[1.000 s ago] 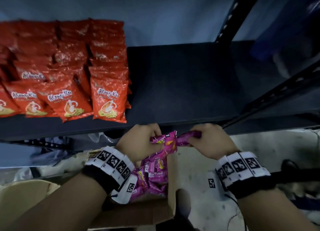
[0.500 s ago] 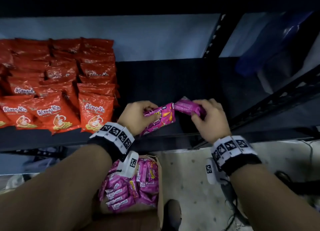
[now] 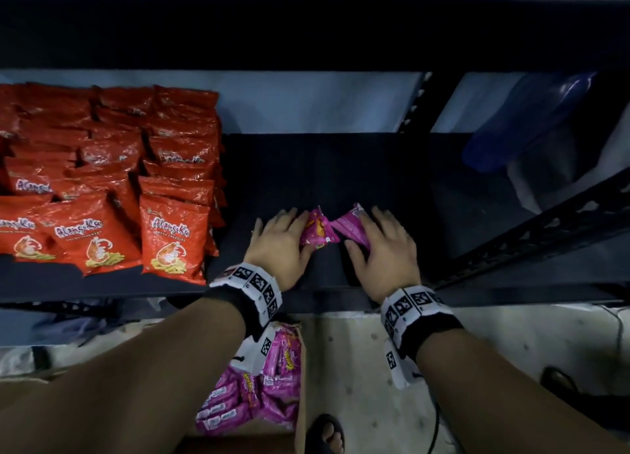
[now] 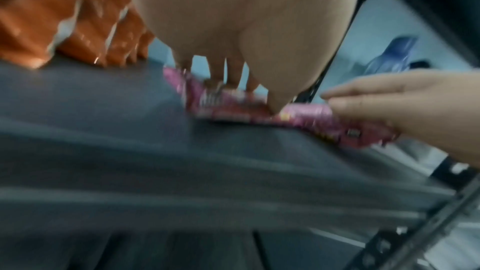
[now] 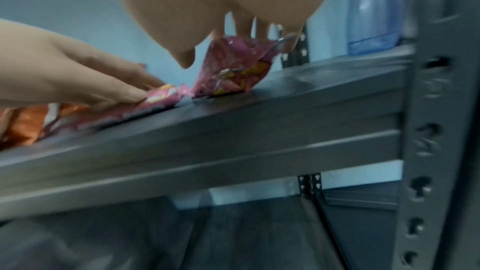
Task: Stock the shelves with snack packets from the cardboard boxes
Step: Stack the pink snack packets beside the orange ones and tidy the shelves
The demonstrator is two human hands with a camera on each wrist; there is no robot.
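Two pink snack packets lie on the dark shelf (image 3: 341,167), right of the red stock. My left hand (image 3: 279,245) presses the left pink packet (image 3: 317,230) flat with straight fingers; it also shows in the left wrist view as the left pink packet (image 4: 228,106). My right hand (image 3: 383,249) holds the right pink packet (image 3: 353,227) by its top. This right pink packet (image 5: 233,69) stands tilted on its lower edge, and the thumb is a little off it. Below the shelf, the cardboard box (image 3: 301,402) holds several more pink packets (image 3: 269,385).
Rows of red snack packets (image 3: 174,239) fill the shelf's left half. The shelf above (image 3: 306,27) hangs close overhead. A black perforated upright (image 3: 414,106) and a blue plastic container (image 3: 518,119) stand at the right. Bare shelf lies behind and right of my hands.
Both hands have carried the two pink packets up from the box and forward onto the shelf. The left packet now lies flat and my left fingers have straightened over it.
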